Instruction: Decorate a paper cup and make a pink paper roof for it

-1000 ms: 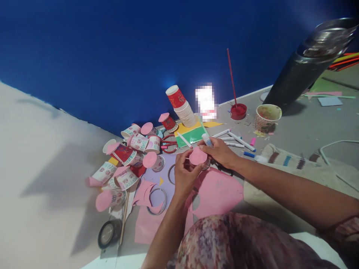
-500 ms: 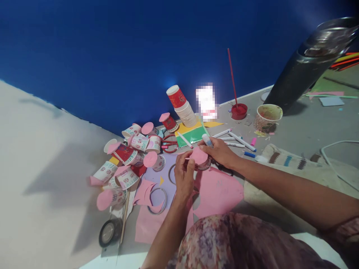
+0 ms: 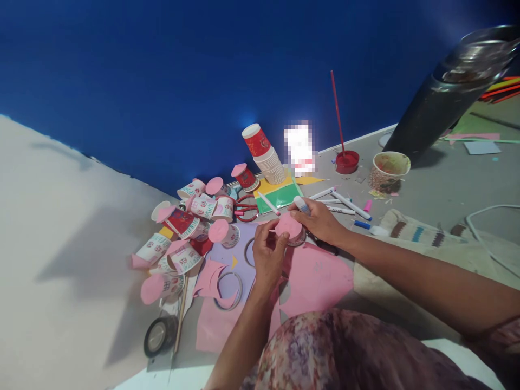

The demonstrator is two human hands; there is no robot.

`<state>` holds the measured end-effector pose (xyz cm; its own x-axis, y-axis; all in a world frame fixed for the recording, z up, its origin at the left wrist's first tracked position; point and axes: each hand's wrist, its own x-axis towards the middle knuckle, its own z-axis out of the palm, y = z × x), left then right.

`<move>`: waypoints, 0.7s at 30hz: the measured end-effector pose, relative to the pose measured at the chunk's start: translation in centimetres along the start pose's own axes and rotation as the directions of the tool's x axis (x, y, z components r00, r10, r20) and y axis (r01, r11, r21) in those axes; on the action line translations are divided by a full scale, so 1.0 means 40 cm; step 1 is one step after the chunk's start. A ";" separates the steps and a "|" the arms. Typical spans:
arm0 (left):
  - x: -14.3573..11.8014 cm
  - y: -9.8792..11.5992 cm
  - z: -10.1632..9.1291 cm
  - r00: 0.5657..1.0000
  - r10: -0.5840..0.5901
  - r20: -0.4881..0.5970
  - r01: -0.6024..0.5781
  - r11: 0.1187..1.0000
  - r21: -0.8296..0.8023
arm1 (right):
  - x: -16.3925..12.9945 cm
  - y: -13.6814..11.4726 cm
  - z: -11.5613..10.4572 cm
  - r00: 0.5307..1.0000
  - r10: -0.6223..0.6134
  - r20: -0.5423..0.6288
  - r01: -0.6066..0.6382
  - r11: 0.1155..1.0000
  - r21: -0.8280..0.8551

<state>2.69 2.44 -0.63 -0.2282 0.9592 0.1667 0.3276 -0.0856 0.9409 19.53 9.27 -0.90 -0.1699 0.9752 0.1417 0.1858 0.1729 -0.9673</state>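
Observation:
My left hand [image 3: 268,254] pinches the left edge of a pink paper disc [image 3: 287,226] that lies over the mouth of a small paper cup [image 3: 299,237]. My right hand [image 3: 320,219] steadies the cup and disc from the right while gripping a white glue stick [image 3: 301,204] with its tip pointing up and left. Below both hands lies a large pink paper sheet [image 3: 314,279] with round holes cut out of it.
A heap of paper cups capped with pink discs [image 3: 190,222] lies to the left. A stack of cups [image 3: 264,154], red scissors [image 3: 244,208], markers [image 3: 341,201], a red paint pot with a stick [image 3: 346,161], a tape roll [image 3: 158,336] and a blue wall surround them.
The pink disc has tilted from facing me to lying flatter on the cup. My left hand's fingers shifted to its left edge; my right hand barely moved.

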 end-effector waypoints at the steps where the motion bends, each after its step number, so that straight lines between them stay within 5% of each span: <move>1: 0.000 -0.001 0.000 1.000 0.001 -0.001 -0.001 1.000 -0.004 | -0.001 -0.001 -0.003 1.000 -0.016 -0.012 0.016 1.000 -0.016; 12: 0.000 -0.009 -0.001 0.999 0.038 -0.007 -0.038 0.999 0.011 | -0.009 0.001 -0.029 0.974 -0.142 0.174 0.156 0.985 -0.074; 21: -0.002 -0.033 0.001 0.994 0.108 -0.021 -0.107 0.994 0.027 | -0.007 0.026 -0.037 0.966 -0.157 0.208 0.183 0.977 -0.113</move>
<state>2.30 2.49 -1.89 -0.2103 0.9386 0.2734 0.3750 -0.1809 0.9092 21.19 9.40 -1.62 -0.3940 0.8859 0.2447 0.2594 0.3626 -0.8951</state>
